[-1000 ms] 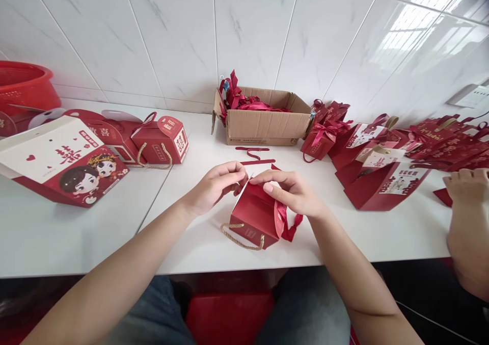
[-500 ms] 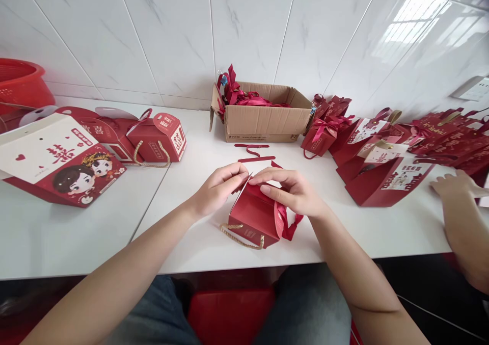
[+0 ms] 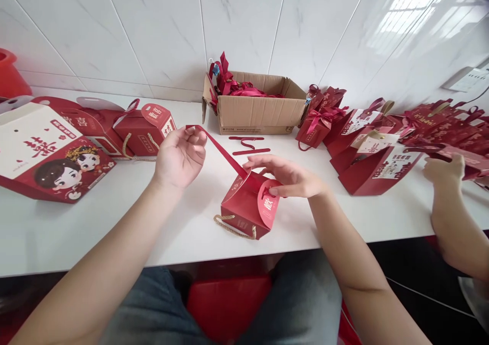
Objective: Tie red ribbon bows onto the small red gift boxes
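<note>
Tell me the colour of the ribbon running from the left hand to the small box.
The ribbon is deep red, best seen in the head view.

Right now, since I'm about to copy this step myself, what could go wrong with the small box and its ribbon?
Two risks. The left hand stretches the red ribbon away from the small red box; a harder pull might tip the box or draw the ribbon out too far. The right hand has its thumb at the rounded flap; pressing hard could crease it.
</note>
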Motion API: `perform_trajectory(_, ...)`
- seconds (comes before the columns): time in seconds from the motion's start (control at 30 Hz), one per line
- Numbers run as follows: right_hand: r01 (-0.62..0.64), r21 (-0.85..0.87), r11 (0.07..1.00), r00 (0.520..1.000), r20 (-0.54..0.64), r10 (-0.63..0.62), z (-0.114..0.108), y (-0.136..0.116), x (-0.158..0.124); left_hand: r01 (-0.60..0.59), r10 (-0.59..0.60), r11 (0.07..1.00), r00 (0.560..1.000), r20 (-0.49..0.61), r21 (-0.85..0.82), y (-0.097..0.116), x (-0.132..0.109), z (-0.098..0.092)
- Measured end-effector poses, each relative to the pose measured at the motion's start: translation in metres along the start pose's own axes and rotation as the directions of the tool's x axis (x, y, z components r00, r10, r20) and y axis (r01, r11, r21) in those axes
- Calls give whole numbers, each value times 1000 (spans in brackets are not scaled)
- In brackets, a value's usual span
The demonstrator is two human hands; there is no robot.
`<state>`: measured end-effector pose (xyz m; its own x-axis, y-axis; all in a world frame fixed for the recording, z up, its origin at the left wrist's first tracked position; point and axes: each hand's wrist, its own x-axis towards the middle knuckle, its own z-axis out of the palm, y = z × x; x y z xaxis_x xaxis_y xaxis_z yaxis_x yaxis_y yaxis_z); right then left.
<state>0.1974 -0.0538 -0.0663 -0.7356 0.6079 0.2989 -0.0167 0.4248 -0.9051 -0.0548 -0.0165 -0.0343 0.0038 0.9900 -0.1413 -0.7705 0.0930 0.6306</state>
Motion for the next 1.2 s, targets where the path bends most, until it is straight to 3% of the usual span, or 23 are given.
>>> perform_trajectory(0.13, 24, -85, 996, 999, -44, -27, 1, -1, 3, -13, 13, 999, 1000, -19, -46, 0, 12, -9)
perform_trajectory(0.47, 72, -85, 994, 997, 31, -70, -7, 0, -1, -169, 137, 949, 981, 134, 267, 8, 46, -47)
perform_trajectory(0.57, 65, -127, 990, 998, 35, -61, -6, 0, -3, -177, 148, 925, 983, 112, 337, 9, 53, -53)
perform_trajectory(0.8, 18, -134, 991, 1000, 12, -17, 3, 4, 0, -165, 161, 943, 986, 37, 287, 13, 56, -55)
perform_trajectory(0.93, 12, -214, 977, 994, -103, -34, 12, 6, 2, -74, 85, 978, 995, -48, 197, 12, 52, -51)
perform_trajectory(1.03, -62, -320, 945, 952, -303, -40, 23, 7, 5, -156, 171, 941, 985, -21, 301, 8, 49, -46)
perform_trajectory(1.1, -170, -371, 913, 877, -480, -32, 32, 9, 9, -296, 288, 853, 954, 86, 429, 5, 44, -43)
perform_trajectory(1.2, -310, -393, 866, 739, -673, -41, 40, 12, 13, -450, 361, 705, 893, 270, 547, -1, 28, -36)
